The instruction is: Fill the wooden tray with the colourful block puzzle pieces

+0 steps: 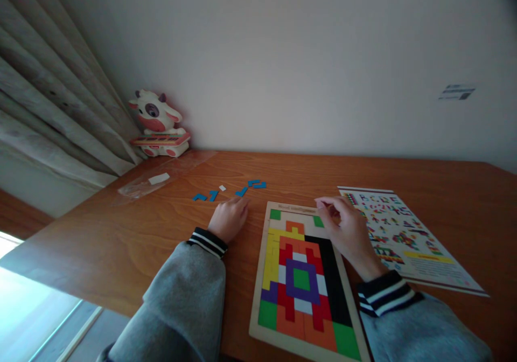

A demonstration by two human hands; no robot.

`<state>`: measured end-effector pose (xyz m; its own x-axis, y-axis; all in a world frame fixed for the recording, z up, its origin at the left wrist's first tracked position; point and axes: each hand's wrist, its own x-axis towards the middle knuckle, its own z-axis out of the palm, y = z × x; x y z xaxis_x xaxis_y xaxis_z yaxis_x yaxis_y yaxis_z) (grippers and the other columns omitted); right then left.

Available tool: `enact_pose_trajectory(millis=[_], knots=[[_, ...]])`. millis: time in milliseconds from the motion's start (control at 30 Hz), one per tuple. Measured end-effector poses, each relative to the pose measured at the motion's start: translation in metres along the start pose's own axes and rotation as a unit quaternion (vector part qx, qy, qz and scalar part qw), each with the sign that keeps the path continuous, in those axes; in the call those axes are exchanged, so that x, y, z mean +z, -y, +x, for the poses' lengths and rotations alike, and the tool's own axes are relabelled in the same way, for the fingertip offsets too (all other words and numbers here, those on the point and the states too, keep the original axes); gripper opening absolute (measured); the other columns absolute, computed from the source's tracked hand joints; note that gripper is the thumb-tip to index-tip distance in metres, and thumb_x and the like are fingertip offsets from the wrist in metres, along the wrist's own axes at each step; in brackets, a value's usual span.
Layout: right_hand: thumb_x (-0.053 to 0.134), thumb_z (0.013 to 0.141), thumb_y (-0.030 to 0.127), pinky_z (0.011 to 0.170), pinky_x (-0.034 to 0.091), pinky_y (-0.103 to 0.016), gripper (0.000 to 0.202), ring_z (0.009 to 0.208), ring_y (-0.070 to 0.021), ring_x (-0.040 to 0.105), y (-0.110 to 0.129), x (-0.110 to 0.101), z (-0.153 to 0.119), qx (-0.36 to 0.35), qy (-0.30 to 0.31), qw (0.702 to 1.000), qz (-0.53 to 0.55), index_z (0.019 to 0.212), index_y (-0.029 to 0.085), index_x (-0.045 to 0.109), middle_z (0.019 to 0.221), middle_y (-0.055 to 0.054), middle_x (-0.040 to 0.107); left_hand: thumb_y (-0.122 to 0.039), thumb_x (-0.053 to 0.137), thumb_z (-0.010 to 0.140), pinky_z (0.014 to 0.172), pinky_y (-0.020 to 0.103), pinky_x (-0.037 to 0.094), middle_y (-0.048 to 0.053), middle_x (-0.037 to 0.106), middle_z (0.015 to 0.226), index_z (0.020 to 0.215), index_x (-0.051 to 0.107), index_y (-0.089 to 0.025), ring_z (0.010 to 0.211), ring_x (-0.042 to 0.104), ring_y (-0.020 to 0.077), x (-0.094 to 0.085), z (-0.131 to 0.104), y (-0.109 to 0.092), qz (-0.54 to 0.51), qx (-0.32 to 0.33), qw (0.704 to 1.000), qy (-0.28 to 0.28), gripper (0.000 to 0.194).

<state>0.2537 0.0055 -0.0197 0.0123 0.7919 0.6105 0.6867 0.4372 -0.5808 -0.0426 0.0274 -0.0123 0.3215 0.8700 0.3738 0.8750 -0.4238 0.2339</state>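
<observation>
My left hand (pixel 230 219) rests low over the table, palm down and fingers reaching forward, its fingertips just short of a blue puzzle piece (pixel 241 192). Whether they touch it I cannot tell. More blue pieces (pixel 259 185) lie behind, and others (pixel 199 197) to the left beside a small white piece (pixel 222 188). My right hand (pixel 349 232) hovers over the upper right edge of a wooden puzzle board (pixel 258 297), thumb and fingers pinched together; anything between them is hidden. Green, orange, yellow, red, white, purple and black pieces fill most of the board, with pale gaps near its top.
To the right lies a printed pattern sheet (pixel 407 238), partly behind my right hand. A clear plastic bag (pixel 141 187) spreads over the table's left side. The cow toy with a keyboard (pixel 159 127) stands at the back left by the curtain (pixel 52 92).
</observation>
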Motion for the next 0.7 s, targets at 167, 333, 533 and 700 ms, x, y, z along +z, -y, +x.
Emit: enact_pose_trajectory(millis=[167, 333, 533, 700], knots=[[0.052, 0.096, 0.039, 0.070, 0.052, -0.034, 0.023, 0.076, -0.0192, 0.064, 0.013, -0.001, -0.001, 0.008, 0.081, 0.996, 0.043, 0.102, 0.022, 0.067, 0.091, -0.006, 0.070, -0.025, 0.063, 0.090, 0.080, 0.032, 0.058, 0.006, 0.074, 0.095, 0.100, 0.065, -0.018, 0.086, 0.072, 0.0188, 0.011, -0.004, -0.029, -0.370, -0.036, 0.928, -0.014, 0.013], [0.056, 0.093, 0.039, 0.074, 0.056, -0.033, 0.025, 0.084, -0.0193, 0.069, 0.033, 0.003, -0.006, 0.017, 0.184, 0.973, 0.138, 0.108, 0.023, 0.069, 0.099, -0.006, 0.075, -0.038, 0.076, 0.081, 0.077, 0.030, 0.057, 0.005, 0.070, 0.087, 0.091, 0.056, -0.015, 0.083, 0.071, 0.0174, 0.016, -0.006, -0.057, -0.597, -0.085, 0.797, 0.044, 0.033], [0.060, 0.091, 0.038, 0.083, 0.056, -0.034, 0.020, 0.094, -0.0200, 0.070, 0.040, 0.006, -0.008, 0.041, 0.256, 0.947, 0.190, 0.100, 0.024, 0.072, 0.103, -0.005, 0.076, -0.040, 0.080, 0.077, 0.077, 0.027, 0.052, 0.003, 0.067, 0.085, 0.086, 0.057, -0.014, 0.079, 0.066, 0.0135, 0.017, -0.005, -0.060, -0.610, -0.088, 0.786, 0.047, 0.036], [0.061, 0.090, 0.040, 0.081, 0.056, -0.035, 0.025, 0.090, -0.0203, 0.070, 0.029, 0.002, -0.003, 0.065, 0.249, 0.951, 0.172, 0.106, 0.024, 0.072, 0.101, -0.005, 0.076, -0.044, 0.076, 0.080, 0.075, 0.027, 0.050, 0.004, 0.066, 0.087, 0.090, 0.058, -0.014, 0.081, 0.064, 0.0144, 0.016, -0.005, -0.063, -0.599, -0.094, 0.794, 0.053, 0.037]])
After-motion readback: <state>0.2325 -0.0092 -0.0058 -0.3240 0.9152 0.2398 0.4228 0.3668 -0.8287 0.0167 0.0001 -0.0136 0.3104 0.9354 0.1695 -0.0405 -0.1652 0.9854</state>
